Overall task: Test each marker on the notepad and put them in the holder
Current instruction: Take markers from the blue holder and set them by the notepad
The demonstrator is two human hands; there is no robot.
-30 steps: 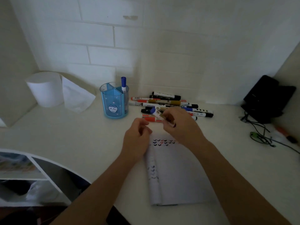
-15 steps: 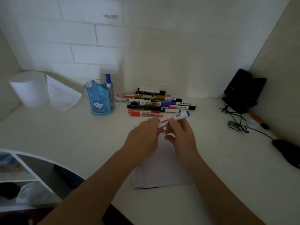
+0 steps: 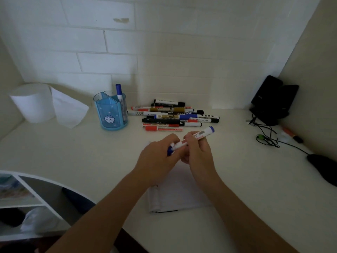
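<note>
newly exposed blue cap (image 3: 170, 151) sits gripped in left hand (image 3: 156, 159), right hand (image 3: 197, 154) holding marker (image 3: 200, 134) above white desk (image 3: 73, 152).

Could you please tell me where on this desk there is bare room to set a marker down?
The widest free patch is bare desk left of the notepad, in front of the blue holder and tissue roll. A smaller one lies between the notepad and the cables. Crowded: the marker pile beside the holder, and the back right corner with a black device.

Head view — downward, over desk (image 3: 54, 152)
</note>
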